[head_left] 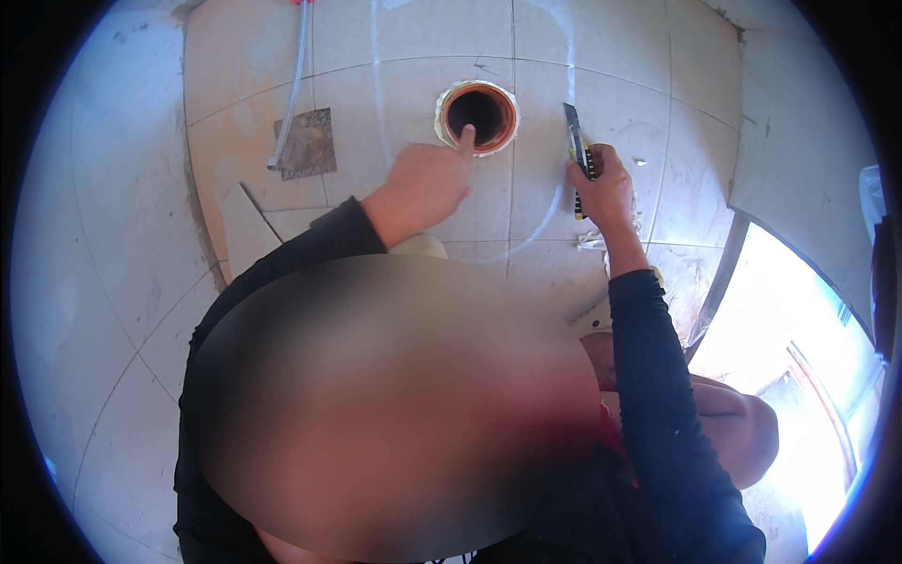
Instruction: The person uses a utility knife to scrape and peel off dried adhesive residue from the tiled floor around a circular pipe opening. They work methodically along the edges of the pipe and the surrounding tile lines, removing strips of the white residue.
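An orange-brown pipe opening (508,115) sits in the tiled floor, ringed by a ragged off-white edge. My left hand (427,183) reaches to its near rim with the index finger stretched out over the dark hole; its other fingers are bent and hold nothing that I can see. To the right of the pipe, my right hand (609,191) grips a yellow-and-black utility knife (581,162). The knife's blade is out and points away from me, above the tiles.
A clear hose (296,94) with a red end lies at the far left, over a square metal drain cover (317,155). A loose tile piece (246,226) rests near the left wall. Whitish scraps (592,242) lie below my right hand. A bright doorway (766,291) opens at right.
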